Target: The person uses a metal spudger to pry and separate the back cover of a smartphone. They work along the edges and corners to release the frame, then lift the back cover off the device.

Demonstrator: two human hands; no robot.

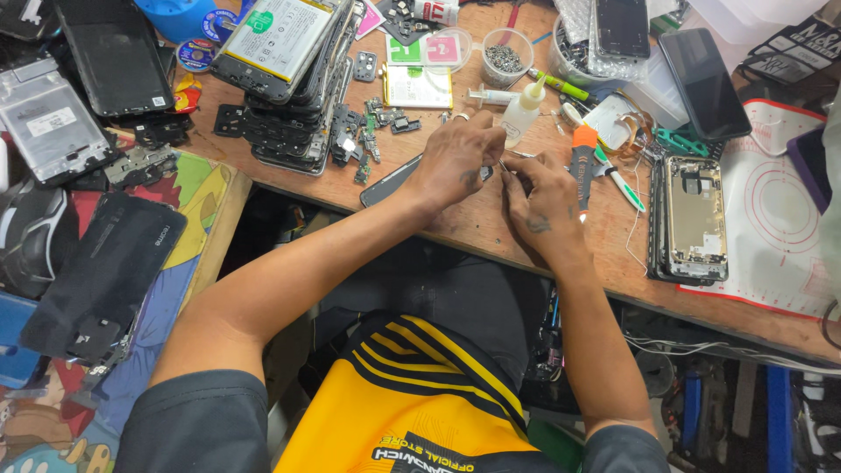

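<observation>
Head view, looking down at a wooden workbench (491,229) crowded with phone parts.

Left hand (455,159) at bench centre, fingers curled together and pinched on a small part; the part itself too small to identify. Right hand (541,203) just beside it, fingertips closed on a thin metal tool (506,166), likely tweezers, its tip meeting the left fingers. A dark phone (391,180) lies flat under the left wrist, partly hidden.

Behind the hands: small squeeze bottle (524,112) with pale nozzle, upright. Left of it a flat white-and-green rectangular package (417,86) with yellow edge; behind that a round clear lid with pink label (445,50) and a clear cup of small screws (505,58).

Far left of bench: leaning stack of opened phone frames (293,105), the top one bearing a battery with pale label and round green sticker (277,37).

Right of hands: orange-handled tool (583,156), green-and-white pen-shaped tool (620,180). Further right an opened phone shell (694,219), back up, resting at the edge of a white mat with red circles (775,223). Dark glass phone (704,83) lies tilted above it
</observation>
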